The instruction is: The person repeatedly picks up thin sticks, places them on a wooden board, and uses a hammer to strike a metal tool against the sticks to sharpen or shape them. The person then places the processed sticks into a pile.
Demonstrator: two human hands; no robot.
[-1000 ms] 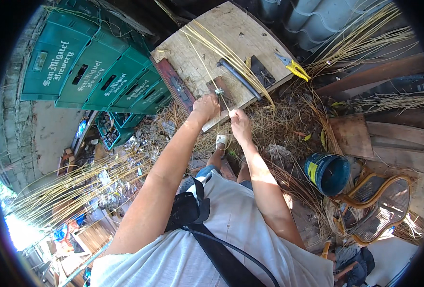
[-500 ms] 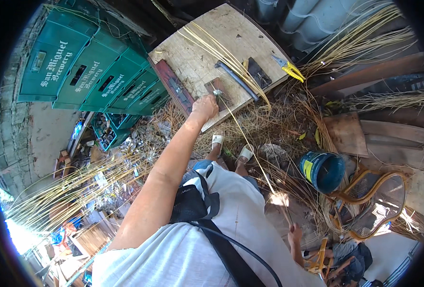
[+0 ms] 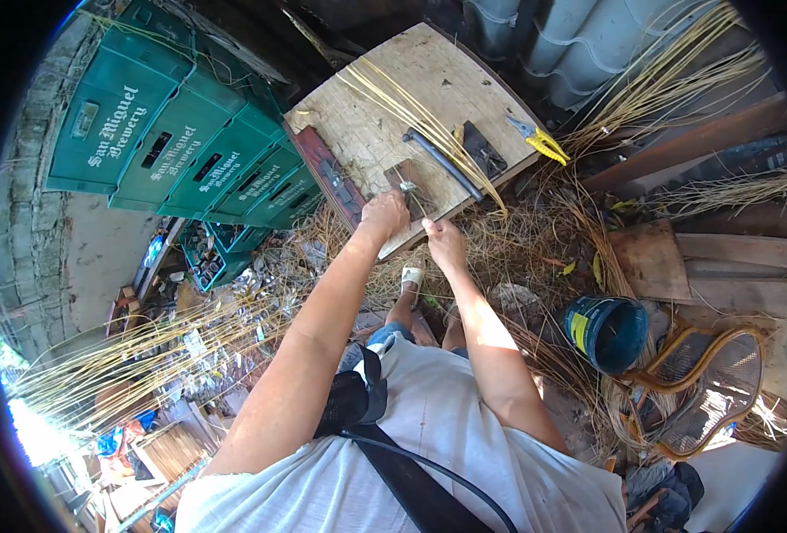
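Wooden bench (image 3: 465, 75), green crates (image 3: 158, 147) off its left side. Left hand (image 3: 385, 215) curled at metal fitting (image 3: 407, 186) by bench's near edge; grip hidden, can't tell. Right hand (image 3: 447, 245) at same edge, pinching thin strip (image 3: 418, 205) running to the fitting.

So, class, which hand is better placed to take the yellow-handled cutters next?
Probably the right hand: it is nearer the cutters, which lie at the right edge of the board; the left hand is farther off.
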